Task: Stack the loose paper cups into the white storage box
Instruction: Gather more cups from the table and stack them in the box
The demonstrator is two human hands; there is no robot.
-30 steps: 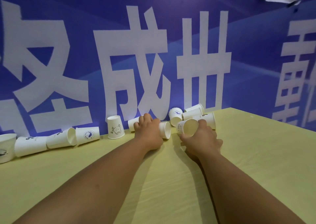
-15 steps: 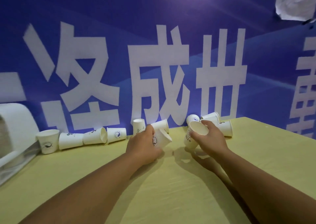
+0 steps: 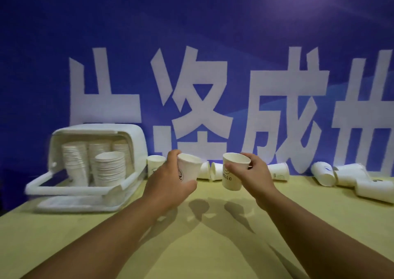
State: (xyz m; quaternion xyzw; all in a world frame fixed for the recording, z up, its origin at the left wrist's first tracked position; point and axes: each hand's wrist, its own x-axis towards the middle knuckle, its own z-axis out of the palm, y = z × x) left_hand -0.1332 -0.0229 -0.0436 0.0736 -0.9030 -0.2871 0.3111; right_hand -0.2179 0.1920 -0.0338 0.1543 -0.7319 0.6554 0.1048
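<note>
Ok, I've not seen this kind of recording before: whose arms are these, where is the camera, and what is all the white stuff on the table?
No machine here: a person works with bare hands. The one camera sits on their head, looking forward and down, so both arms reach in from the bottom. The left hand grips one paper cup, the left cup, tilted. The right hand holds another, the right cup. Both are lifted off the yellow table. At the left is the white storage box, open toward the camera, with stacks of cups inside. More loose cups lie along the back edge, below a blue banner.
</note>
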